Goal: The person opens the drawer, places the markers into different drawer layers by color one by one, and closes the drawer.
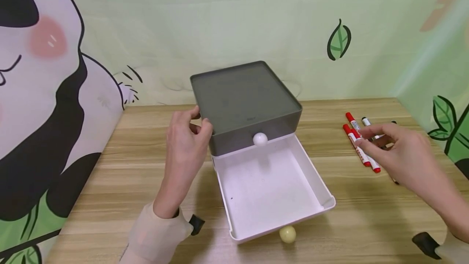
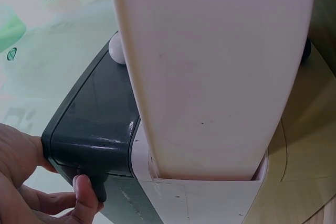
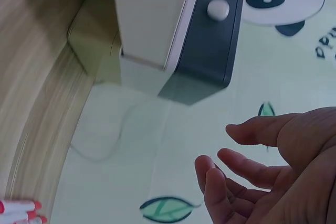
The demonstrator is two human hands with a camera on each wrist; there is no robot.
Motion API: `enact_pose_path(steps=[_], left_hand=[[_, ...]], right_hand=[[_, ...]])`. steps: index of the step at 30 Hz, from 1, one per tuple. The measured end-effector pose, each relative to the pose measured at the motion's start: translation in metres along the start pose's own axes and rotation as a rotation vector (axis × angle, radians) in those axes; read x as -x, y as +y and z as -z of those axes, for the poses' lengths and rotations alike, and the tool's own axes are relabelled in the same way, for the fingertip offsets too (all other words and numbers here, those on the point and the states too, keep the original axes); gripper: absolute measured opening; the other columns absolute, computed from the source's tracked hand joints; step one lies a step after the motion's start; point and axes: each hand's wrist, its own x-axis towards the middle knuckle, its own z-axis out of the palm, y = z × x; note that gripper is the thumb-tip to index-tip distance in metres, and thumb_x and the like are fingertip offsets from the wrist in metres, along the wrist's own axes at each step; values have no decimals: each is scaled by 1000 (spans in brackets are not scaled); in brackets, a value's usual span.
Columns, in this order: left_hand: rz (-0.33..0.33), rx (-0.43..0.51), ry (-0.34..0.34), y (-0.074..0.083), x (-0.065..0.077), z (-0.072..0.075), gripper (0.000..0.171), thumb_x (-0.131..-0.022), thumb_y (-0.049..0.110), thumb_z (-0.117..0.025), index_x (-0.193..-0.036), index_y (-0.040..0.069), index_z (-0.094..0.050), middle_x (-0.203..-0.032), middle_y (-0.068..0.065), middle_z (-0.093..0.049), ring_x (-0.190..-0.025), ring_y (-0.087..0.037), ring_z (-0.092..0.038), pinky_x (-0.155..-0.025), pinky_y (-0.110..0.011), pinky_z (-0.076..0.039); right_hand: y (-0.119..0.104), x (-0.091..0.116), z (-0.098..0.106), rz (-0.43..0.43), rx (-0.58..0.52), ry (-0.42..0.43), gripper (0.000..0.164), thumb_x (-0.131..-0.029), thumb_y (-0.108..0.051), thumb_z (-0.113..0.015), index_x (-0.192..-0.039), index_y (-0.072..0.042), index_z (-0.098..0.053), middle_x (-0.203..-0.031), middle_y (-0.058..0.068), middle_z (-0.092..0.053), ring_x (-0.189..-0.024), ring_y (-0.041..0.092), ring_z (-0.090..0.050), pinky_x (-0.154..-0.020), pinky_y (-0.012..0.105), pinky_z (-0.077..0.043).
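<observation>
A small drawer box has a dark grey top section (image 1: 253, 97) with a white knob (image 1: 260, 139). Below that, a white drawer (image 1: 271, 190) is pulled well out, bare inside apart from a small dark speck. My left hand (image 1: 188, 137) holds the box's left edge near its front corner; in the left wrist view, a fingertip (image 2: 84, 187) touches the dark side wall. My right hand (image 1: 406, 150) hovers at the right, fingers loosely bent with gaps between them. The right wrist view shows nothing in that hand (image 3: 273, 171). In the head view it partly covers several markers (image 1: 357, 146).
A yellow knob (image 1: 287, 234) shows under the drawer's front edge, and a yellowish lower section (image 2: 286, 145) lies beneath the white one. Everything stands on a wooden table (image 1: 146, 166). Behind rises a printed backdrop (image 1: 176, 31) with a panda and leaves.
</observation>
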Motion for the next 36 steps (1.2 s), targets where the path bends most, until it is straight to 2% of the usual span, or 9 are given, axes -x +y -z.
enact_pose_path(steps=[2,4,6,8,11,13,20,28,36], left_hand=[[0,-1,1,0,0,0,44,-94,14,-59,-134,-4,-65,-120,-14,-61,-84,-23,-63,-71,-34,-52],[1,1,0,0,0,0,45,-94,14,-59,-134,-4,-65,-120,-13,-61,-83,-23,-63,-71,-34,-52],[1,1,0,0,0,0,44,-94,14,-59,-134,-4,-65,-120,-13,-61,-83,-23,-63,-71,-34,-52],[2,2,0,0,0,0,44,-94,14,-59,-134,-4,-65,-119,-13,-60,-83,-23,-63,-71,-34,-52],[4,1,-1,0,0,0,45,-95,14,-59,-135,-4,-65,-120,-13,-60,-83,-23,-62,-70,-34,-52],[6,1,-4,0,0,0,45,-95,14,-59,-136,-4,-64,-120,-13,-60,-83,-23,-62,-70,-34,-52],[5,5,-10,1,0,0,46,-95,14,-59,-136,-5,-63,-124,-17,-60,-84,-23,-63,-71,-34,-53],[11,-2,-10,0,0,0,45,-95,14,-60,-137,-4,-63,-123,-15,-60,-84,-23,-63,-71,-34,-53],[10,-1,-10,1,0,0,46,-95,14,-60,-137,-4,-63,-123,-14,-61,-84,-23,-63,-71,-34,-53]], right_hand=[[7,-7,1,-12,28,-1,18,-89,-10,-79,-104,0,-76,-83,15,-74,-67,-8,-54,-48,23,-40],[13,-13,3,-40,53,-20,21,-91,-12,-77,-108,0,-76,-89,18,-75,-75,-2,-61,-52,23,-41],[18,-19,4,-66,71,-37,24,-93,-15,-75,-112,1,-75,-95,21,-75,-79,15,-68,-55,24,-42],[24,-25,3,-90,90,-57,27,-95,-16,-73,-114,3,-74,-98,24,-74,-83,34,-68,-56,25,-43],[34,-32,0,-103,84,-79,29,-96,-14,-72,-116,7,-71,-101,29,-72,-86,43,-68,-55,26,-44],[42,-35,-4,-109,79,-94,29,-96,-13,-71,-116,8,-71,-101,29,-72,-83,40,-68,-55,26,-45],[69,-42,-15,-136,92,-146,33,-97,-17,-69,-116,10,-70,-102,29,-72,-87,46,-68,-54,30,-46],[89,-45,-32,-194,101,-254,35,-99,-17,-63,-117,12,-68,-106,30,-70,-85,37,-63,-60,33,-45],[104,-43,-48,-260,118,-323,39,-99,-17,-63,-122,15,-64,-111,33,-67,-76,30,-61,-57,34,-45]])
